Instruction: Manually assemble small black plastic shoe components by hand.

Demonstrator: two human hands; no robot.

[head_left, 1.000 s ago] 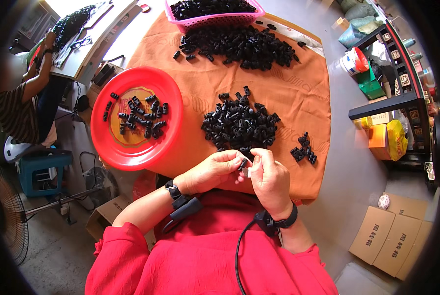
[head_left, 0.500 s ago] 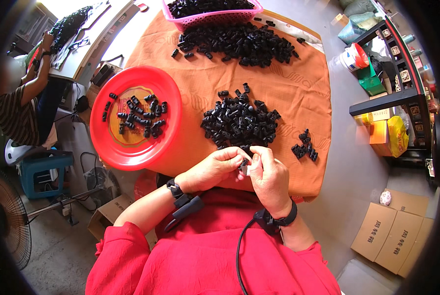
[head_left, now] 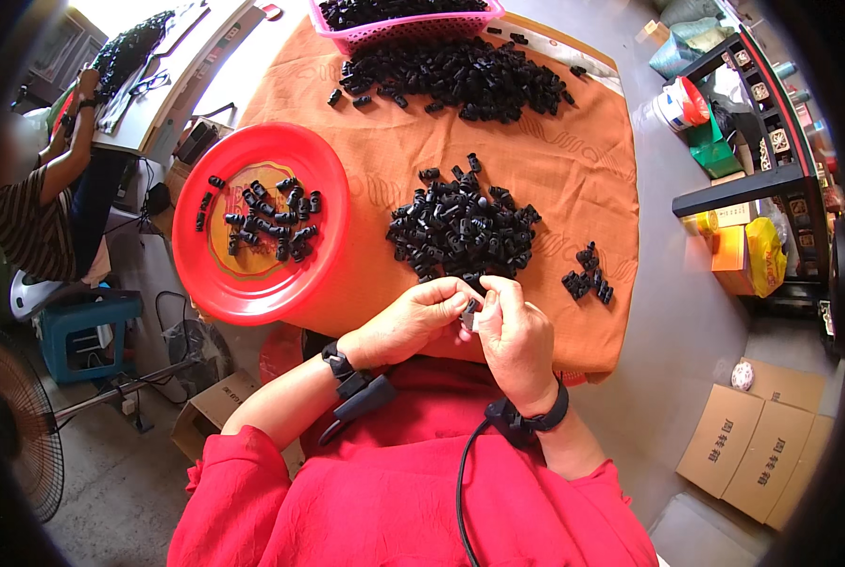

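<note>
Close to the table's front edge, my left hand (head_left: pixel 405 323) pinches a small black cord lock (head_left: pixel 470 306) between thumb and fingers. My right hand (head_left: pixel 520 348) meets it there, its fingers closed at the piece; a small pale grey thing shows between the hands, too small to name. Just beyond them lies a heap of black cord locks (head_left: pixel 462 227). A red plate (head_left: pixel 328 255) to the left carries more of the same parts, spread loosely. To the right sits a small group of cord locks (head_left: pixel 588 276).
An orange cloth (head_left: pixel 573 180) covers the table. At its far end stands a pink basket (head_left: pixel 413 31) of black parts, with a large pile (head_left: pixel 460 80) in front. Another person (head_left: pixel 35 208) works at the far left. A fan (head_left: pixel 16 416) and cardboard boxes (head_left: pixel 758 439) flank me.
Both hands stay together at nearly the same place, with only slight finger movement around the held cord lock. The heap, the plate and the small group look the same.
</note>
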